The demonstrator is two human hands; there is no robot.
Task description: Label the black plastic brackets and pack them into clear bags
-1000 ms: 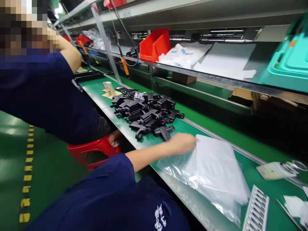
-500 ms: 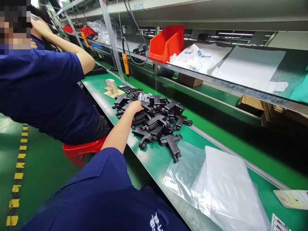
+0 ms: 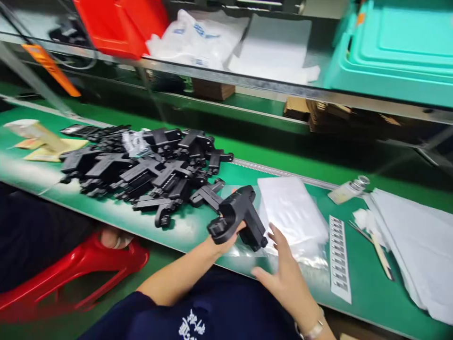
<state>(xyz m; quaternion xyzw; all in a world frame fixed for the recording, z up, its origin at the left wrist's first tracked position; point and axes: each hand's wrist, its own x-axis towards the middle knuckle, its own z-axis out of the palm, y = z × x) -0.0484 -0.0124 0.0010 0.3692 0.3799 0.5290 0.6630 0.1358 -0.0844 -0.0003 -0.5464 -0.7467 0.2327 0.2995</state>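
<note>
A black T-shaped plastic part with a rounded clamp end (image 3: 242, 212) is in my left hand (image 3: 220, 246), raised above the front of the bench. The part hides most of the fingers. My right hand (image 3: 285, 271) is just to the right of it, thumb and fingers spread, holding nothing. To the left lies a heap of similar black plastic parts (image 3: 138, 172), with a small clear plastic bag (image 3: 136, 143) on top. Behind my right hand, white and clear plastic bags (image 3: 290, 208) lie flat on the bench.
On the right are a label strip (image 3: 339, 257), a brush (image 3: 382, 257), a small bottle (image 3: 348, 190) and white sheets (image 3: 417, 241). A shelf above holds a red bin (image 3: 120, 26) and teal trays (image 3: 396, 52). A red stool (image 3: 81, 269) stands at left.
My left hand has come from the heap toward me and right, now with a black part in it. My right hand has entered view. The camera has turned right.
</note>
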